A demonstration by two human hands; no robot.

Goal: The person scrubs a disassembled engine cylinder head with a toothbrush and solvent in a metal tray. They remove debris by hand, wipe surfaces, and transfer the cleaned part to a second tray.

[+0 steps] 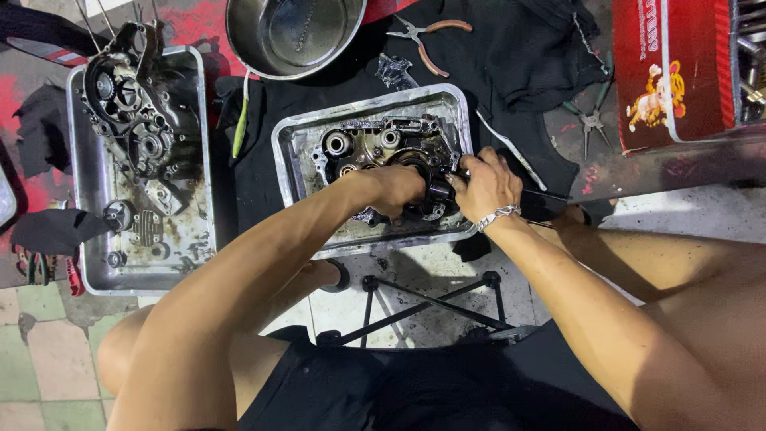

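Stained concrete floor (702,211) with red paint patches carries everything, partly covered by a black cloth (511,48). On the cloth sits a metal tray (291,144) holding a greasy engine case (375,148) with round bearing holes. The left hand (395,190) is curled down into the middle of the case, fingers bent around a dark part there; what exactly it grips is hidden by the hand itself. The right hand (487,185), with a silver bracelet (499,215) at the wrist, is clenched on a small black cylinder (440,190) at the right side of the case, touching the left hand's fingertips. A second tray (80,239) lies well apart to the left, with another engine half (140,112) and loose small parts. Above the middle tray stands a steel bowl (295,36), with orange-handled pliers (427,40) just beside it. More pliers (592,120) lie near a red box (670,72) at the upper right. A black wire stand (431,303) sits between the person's knees.
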